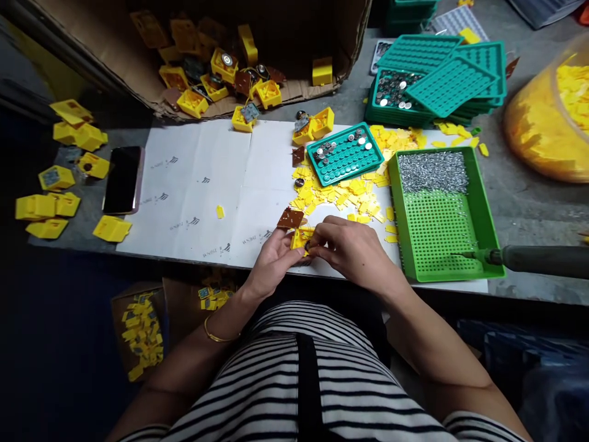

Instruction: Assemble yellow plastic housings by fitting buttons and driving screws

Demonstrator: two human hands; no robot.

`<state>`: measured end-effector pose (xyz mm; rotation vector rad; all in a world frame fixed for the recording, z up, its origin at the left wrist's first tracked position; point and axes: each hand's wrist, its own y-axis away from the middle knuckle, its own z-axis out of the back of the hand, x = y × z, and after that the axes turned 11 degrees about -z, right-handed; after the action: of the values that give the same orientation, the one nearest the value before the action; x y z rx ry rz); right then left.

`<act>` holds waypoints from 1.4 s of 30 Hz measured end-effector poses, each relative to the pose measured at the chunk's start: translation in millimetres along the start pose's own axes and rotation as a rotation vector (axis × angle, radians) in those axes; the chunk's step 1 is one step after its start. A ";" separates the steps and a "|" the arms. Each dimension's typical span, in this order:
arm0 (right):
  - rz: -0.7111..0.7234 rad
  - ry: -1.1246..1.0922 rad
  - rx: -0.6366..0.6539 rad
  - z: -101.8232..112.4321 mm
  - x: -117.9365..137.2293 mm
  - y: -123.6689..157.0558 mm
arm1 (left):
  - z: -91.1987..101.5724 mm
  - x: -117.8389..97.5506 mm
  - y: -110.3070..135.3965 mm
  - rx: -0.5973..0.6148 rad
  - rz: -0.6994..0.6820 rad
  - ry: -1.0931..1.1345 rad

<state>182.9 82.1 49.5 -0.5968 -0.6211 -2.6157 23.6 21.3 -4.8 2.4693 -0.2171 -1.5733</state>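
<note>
My left hand point(271, 261) is closed around a small open yellow plastic housing point(300, 237) at the front edge of the bench. A brown panel point(289, 218) juts out beside the housing, above my left fingers. My right hand point(354, 250) pinches at the housing's right side, where a small dark round part shows; what its fingertips grip is mostly hidden. Beyond my hands lie loose yellow plastic tabs point(354, 191) and a teal tray point(345, 161) with several button cells in its pockets.
To the right, a green basket point(437, 230) holds screws, and a dark screwdriver point(543, 259) reaches over it. A cardboard box point(294, 92) with yellow housings stands at the back. Stacked teal trays point(451, 86), a tub of yellow pieces point(534, 123) and a phone point(123, 179) are around.
</note>
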 end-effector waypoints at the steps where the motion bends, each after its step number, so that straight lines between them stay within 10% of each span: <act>1: 0.006 -0.037 -0.007 -1.3 -1.8 0.8 | -0.2 0.1 0.1 0.002 -0.009 -0.005; 14: 0.107 -0.500 0.024 -7.1 -26.2 31.1 | -1.0 -0.7 -4.0 0.089 0.035 0.034; 21: -0.154 -0.904 -0.275 -13.3 -36.5 12.8 | -6.9 0.9 0.9 0.170 0.140 -0.019; 27: -0.160 -0.855 0.070 -11.5 -29.3 -9.1 | -14.2 -8.5 5.5 0.248 0.163 -0.149; 33: -0.083 -1.064 0.118 -7.0 -39.5 -9.7 | -6.6 -14.5 5.6 0.319 0.256 -0.165; 38: 0.024 -0.938 0.242 5.0 -49.1 -1.2 | -0.1 -19.6 1.3 0.456 0.388 -0.165; 42: 0.133 -0.574 0.080 16.5 -49.4 10.0 | 3.5 -22.3 -2.2 0.526 0.406 -0.264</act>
<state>233.9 95.0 42.4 -1.3310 -0.8120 -2.2739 11.1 28.2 12.8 2.3165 -1.2298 -1.8111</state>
